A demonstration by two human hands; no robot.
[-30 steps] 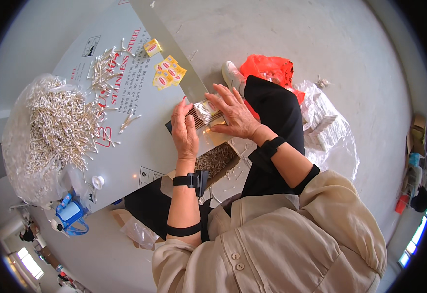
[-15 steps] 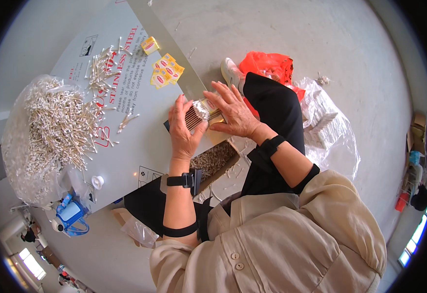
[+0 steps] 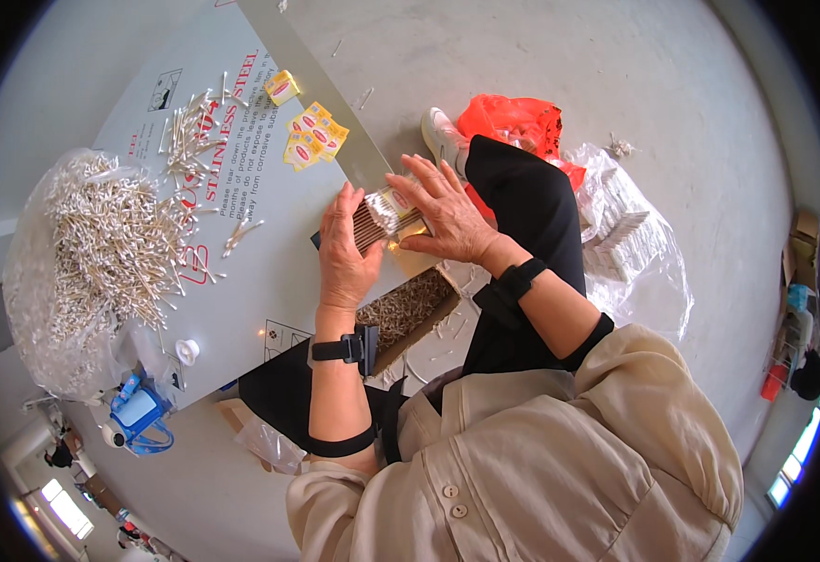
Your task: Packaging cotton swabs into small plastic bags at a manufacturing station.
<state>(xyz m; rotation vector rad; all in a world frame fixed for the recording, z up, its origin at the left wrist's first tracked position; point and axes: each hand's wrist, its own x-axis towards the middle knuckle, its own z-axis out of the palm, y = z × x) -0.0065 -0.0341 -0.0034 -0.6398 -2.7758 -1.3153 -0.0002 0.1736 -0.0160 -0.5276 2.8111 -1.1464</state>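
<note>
A grey bench (image 3: 269,281) carries most of what is in view, with printed lettering across its top. On its left end lies a large heap of white cotton swabs (image 3: 101,244) on a clear plastic sheet, and a looser scatter of swabs (image 3: 190,131) lies toward the far edge. On the floor past the bench's right edge are a crumpled clear plastic bag (image 3: 630,234) with white sticks inside and, beyond the person's knee, an orange bag (image 3: 513,122). Under the bench's near right corner sits an open cardboard box (image 3: 410,309) filled with swabs (seen partly, behind the left wrist). Near the far right edge of the bench lie several small yellow packets (image 3: 314,136).

At the right edge of the bench both hands close around a packed bundle of swabs (image 3: 382,217) in a clear wrapper. The left hand (image 3: 344,253) presses flat against the bundle's near left side, fingers straight. The right hand (image 3: 443,214) lies over its top and far end, fingers spread and curled down on it.
</note>
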